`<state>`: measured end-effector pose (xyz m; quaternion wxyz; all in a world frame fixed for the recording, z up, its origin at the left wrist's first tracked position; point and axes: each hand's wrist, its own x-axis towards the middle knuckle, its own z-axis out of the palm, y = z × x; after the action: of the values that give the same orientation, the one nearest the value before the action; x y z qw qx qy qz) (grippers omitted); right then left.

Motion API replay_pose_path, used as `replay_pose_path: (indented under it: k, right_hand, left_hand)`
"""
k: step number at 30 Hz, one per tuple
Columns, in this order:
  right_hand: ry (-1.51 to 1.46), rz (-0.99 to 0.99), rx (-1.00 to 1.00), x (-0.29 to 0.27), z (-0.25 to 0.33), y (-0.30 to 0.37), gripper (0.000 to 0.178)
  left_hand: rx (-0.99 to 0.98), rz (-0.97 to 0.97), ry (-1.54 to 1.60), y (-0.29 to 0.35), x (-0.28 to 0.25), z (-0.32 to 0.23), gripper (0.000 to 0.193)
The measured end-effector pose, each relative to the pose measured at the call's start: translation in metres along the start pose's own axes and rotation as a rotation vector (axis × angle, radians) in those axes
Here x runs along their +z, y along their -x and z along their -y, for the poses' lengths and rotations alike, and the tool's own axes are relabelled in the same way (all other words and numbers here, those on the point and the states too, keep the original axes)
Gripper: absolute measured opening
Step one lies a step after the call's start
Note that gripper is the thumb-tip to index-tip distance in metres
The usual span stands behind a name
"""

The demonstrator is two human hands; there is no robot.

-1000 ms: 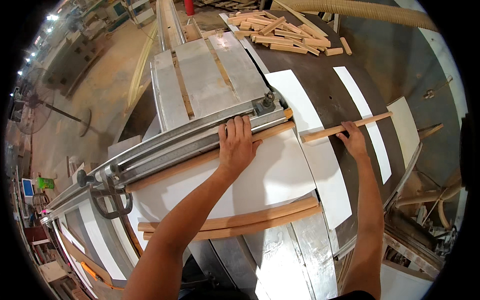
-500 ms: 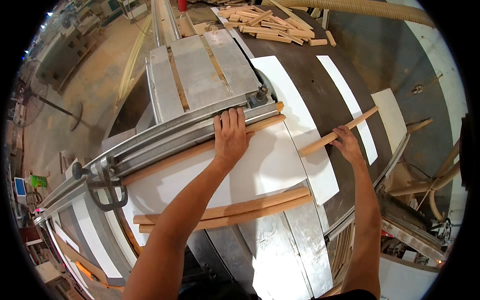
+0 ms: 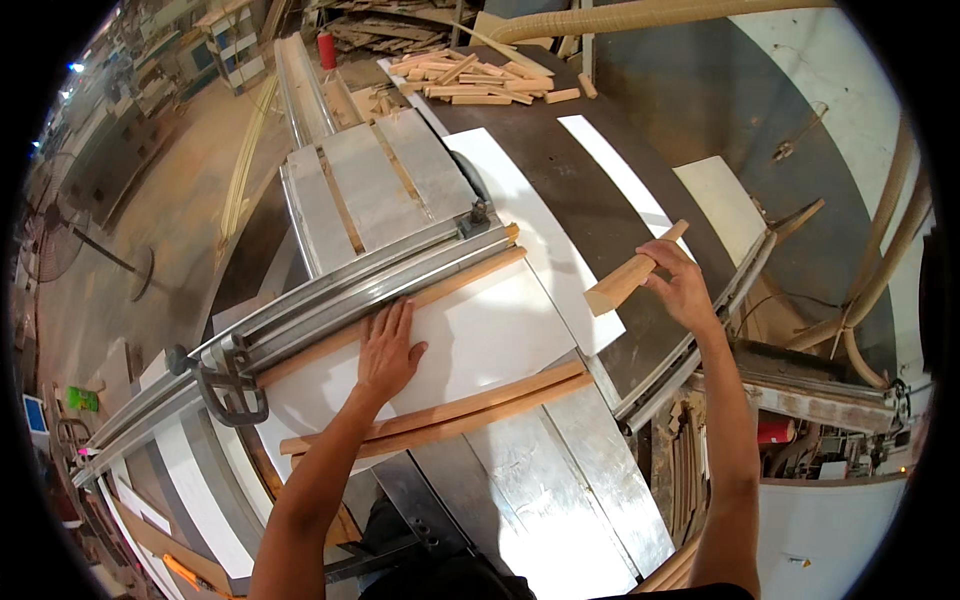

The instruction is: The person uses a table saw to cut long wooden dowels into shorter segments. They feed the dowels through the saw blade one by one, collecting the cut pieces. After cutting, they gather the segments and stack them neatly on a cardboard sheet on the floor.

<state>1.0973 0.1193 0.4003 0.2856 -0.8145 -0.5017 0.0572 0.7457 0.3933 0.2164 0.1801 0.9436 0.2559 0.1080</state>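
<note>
My left hand (image 3: 388, 350) lies flat, fingers stretched out, with its fingertips on a long wooden strip (image 3: 462, 286). That strip lies along the metal fence (image 3: 330, 310), on a white sheet (image 3: 480, 335). Over the right side of the table, my right hand (image 3: 682, 285) grips a shorter wooden piece (image 3: 622, 285), its cut end tilted toward me. Closer to my body, two more wooden strips (image 3: 450, 408) rest side by side at the near edge of the white sheet.
Cut wooden pieces (image 3: 480, 80) are heaped at the far end of the dark table (image 3: 560, 170). A metal clamp (image 3: 232, 385) sits at the fence's left end. The slotted metal bed (image 3: 540, 470) extends toward me. A ribbed hose (image 3: 660, 22) crosses the back.
My left hand has slid left along the strip at the fence. My right hand has raised the short wooden piece and turned its near end toward me. The whole view has shifted a little.
</note>
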Motion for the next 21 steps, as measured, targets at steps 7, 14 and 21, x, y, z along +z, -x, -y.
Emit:
replay_pose_path:
  k: [7,14,21]
  right_hand:
    - [-0.127,-0.031,-0.022,-0.021,0.048,0.024,0.044]
    - [-0.011,-0.087,-0.024,0.056,0.093,0.022,0.044]
    - [0.218,-0.098,-0.063,0.258,0.141,0.030,0.043]
  left_hand:
    - [0.003,0.238,-0.012,0.041,-0.015,-0.014,0.119]
    - [0.157,0.258,-0.066,0.119,-0.005,-0.055,0.099]
    - [0.115,0.072,0.136,0.145,-0.010,-0.064,0.081]
